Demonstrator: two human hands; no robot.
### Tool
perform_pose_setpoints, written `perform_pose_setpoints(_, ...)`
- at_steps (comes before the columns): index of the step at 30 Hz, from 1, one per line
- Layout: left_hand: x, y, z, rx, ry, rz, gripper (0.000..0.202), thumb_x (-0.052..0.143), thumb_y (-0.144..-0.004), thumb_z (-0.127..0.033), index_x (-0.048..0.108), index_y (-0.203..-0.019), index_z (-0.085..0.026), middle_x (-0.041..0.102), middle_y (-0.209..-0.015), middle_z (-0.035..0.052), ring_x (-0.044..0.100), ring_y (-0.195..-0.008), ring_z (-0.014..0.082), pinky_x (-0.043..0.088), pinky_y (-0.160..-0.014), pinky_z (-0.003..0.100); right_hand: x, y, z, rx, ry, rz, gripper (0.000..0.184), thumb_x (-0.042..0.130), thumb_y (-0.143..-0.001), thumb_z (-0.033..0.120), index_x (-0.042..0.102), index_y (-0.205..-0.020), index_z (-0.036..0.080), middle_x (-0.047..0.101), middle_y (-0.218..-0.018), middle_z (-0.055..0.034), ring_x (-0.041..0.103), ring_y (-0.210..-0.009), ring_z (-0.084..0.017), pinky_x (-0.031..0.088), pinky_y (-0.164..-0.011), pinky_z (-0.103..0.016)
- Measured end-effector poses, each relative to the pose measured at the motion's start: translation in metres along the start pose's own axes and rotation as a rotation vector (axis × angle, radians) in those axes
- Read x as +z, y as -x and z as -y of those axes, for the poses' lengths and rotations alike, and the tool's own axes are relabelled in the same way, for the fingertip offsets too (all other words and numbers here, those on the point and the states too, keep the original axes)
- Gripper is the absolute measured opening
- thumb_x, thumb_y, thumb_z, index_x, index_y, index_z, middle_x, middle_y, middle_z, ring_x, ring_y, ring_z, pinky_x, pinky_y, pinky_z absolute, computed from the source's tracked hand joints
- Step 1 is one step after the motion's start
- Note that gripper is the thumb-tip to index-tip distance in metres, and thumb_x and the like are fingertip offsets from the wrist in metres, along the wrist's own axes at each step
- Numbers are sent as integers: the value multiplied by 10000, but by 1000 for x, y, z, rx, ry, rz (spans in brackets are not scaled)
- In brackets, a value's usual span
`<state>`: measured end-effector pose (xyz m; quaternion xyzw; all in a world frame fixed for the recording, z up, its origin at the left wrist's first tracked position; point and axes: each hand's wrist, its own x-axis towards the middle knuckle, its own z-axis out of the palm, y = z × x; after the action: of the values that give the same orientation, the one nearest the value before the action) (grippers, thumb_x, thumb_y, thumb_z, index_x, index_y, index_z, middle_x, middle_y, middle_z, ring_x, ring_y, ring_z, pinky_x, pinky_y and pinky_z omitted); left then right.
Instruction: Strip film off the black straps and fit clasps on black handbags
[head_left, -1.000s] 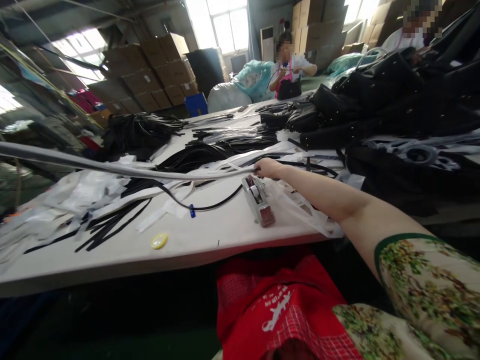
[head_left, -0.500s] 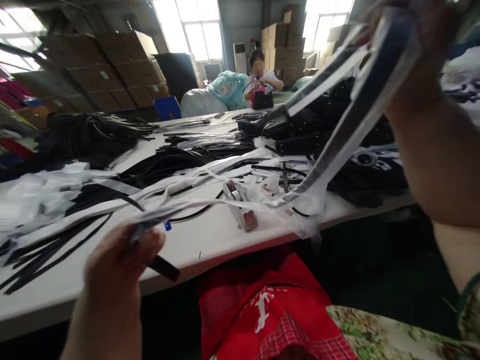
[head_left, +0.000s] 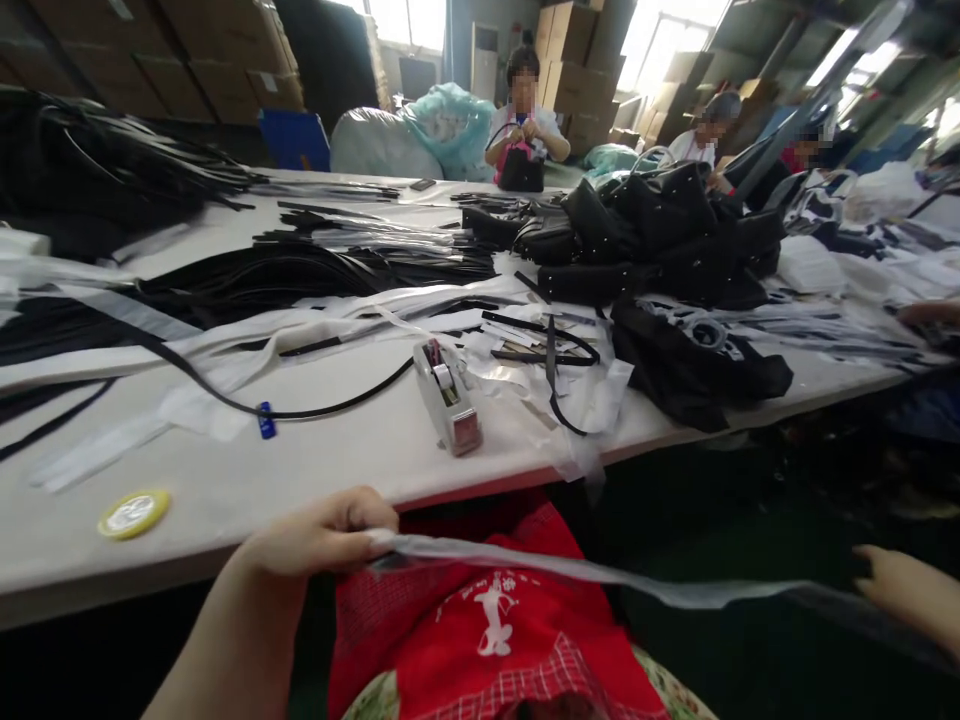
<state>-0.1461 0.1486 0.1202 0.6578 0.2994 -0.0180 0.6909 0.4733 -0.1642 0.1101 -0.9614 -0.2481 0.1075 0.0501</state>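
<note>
My left hand (head_left: 341, 530) is closed in a pinch at the front edge of the table, gripping one end of a strap wrapped in clear plastic (head_left: 570, 570). From there the strap runs to the right, sagging slightly above my lap. Far to the right, my right hand (head_left: 911, 595) is bent around the strap's other stretch; motion blurs the fingers. A tape dispenser (head_left: 448, 400) stands near the table edge. Left of it are a small blue piece (head_left: 266, 420) and a yellow-rimmed roll (head_left: 135, 514).
Black straps (head_left: 285, 275) are piled across the white table (head_left: 360, 455). Scraps of plastic and strap lie behind the dispenser. Black bags (head_left: 645, 225) are heaped at the right. A co-worker (head_left: 525, 135) sits opposite, others further right. Cardboard boxes stand behind.
My right hand has come down from high at the upper right to low at the far right, drawing the strap out lengthwise. My left hand has moved right, towards my lap.
</note>
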Motion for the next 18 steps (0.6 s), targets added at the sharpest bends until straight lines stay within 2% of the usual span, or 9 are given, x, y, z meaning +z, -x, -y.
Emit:
perform_pose_setpoints(2, 9, -18, -9, -28, -170, 95, 509, 560, -795, -644, 583, -604, -172, 444, -522, -14, 330, -491, 100, 267, -461, 244, 45, 3, 30, -156, -116, 88, 720, 630, -449, 519, 549, -1164, 492, 675, -930, -246, 681, -847, -414, 482, -790, -554)
perform_pose_setpoints(3, 13, -28, -11, -43, -235, 119, 503, 536, -819, -634, 587, -633, -169, 456, -548, -15, 334, -510, 101, 266, -467, 239, 65, 9, 55, -251, -201, 134, 697, 596, -554, 590, 501, -1234, 476, 686, -1026, -195, 687, -876, -390, 506, -821, -540)
perform_pose_setpoints(5, 18, -45, -13, -88, -283, 114, 511, 535, -811, -650, 605, -668, -165, 490, -570, -10, 366, -526, 108, 282, -471, 234, 98, 24, 115, -466, -285, 219, 763, 552, -696, 606, 361, -1395, 369, 609, -1277, -128, 705, -867, -317, 539, -872, -487)
perform_pose_setpoints(7, 19, -56, -10, -120, -267, 96, 536, 534, -793, -680, 620, -682, -162, 512, -567, -5, 395, -521, 114, 291, -468, 234, 121, 40, 175, -638, -231, 224, 854, 584, -733, 574, 251, -1468, 293, 603, -1279, -122, 699, -837, -278, 547, -841, -435)
perform_pose_setpoints(9, 16, -61, -4, -123, -241, 47, 561, 532, -776, -706, 625, -680, -161, 503, -546, -8, 395, -507, 114, 287, -464, 234, 134, 49, 222, -713, -101, 152, 854, 596, -770, 505, 235, -1481, 201, 630, -1214, -159, 681, -925, -305, 523, -845, -424)
perform_pose_setpoints(11, 11, -63, 5, -133, -216, -21, 580, 532, -760, -725, 626, -676, -159, 481, -524, -19, 376, -485, 107, 276, -459, 232, 137, 50, 251, -735, 44, 101, 741, 590, -794, 377, 321, -1441, 138, 653, -1156, -191, 660, -1000, -331, 497, -849, -416)
perform_pose_setpoints(13, 5, -65, 16, -158, -175, -95, 589, 533, -748, -733, 623, -676, -155, 491, -530, -20, 381, -470, 103, 283, -461, 231, 131, 41, 268, -756, 156, 137, 601, 583, -763, 228, 458, -1342, 126, 683, -1082, -183, 665, -988, -324, 485, -815, -381)
perform_pose_setpoints(16, -1, -72, 36, -181, -59, -192, 589, 569, -701, -743, 590, -661, -155, 503, -551, -21, 383, -469, 100, 300, -453, 230, 110, 16, 285, -789, 207, 283, 390, 608, -682, 130, 639, -1070, 151, 719, -930, -121, 686, -896, -279, 476, -721, -301)
perform_pose_setpoints(18, -3, -77, 47, -174, 40, -223, 586, 602, -664, -745, 567, -662, -160, 472, -536, -33, 367, -470, 98, 316, -445, 230, 89, -7, 302, -772, 198, 335, 241, 614, -687, 134, 678, -917, 162, 718, -790, -74, 695, -735, -228, 466, -627, -262)
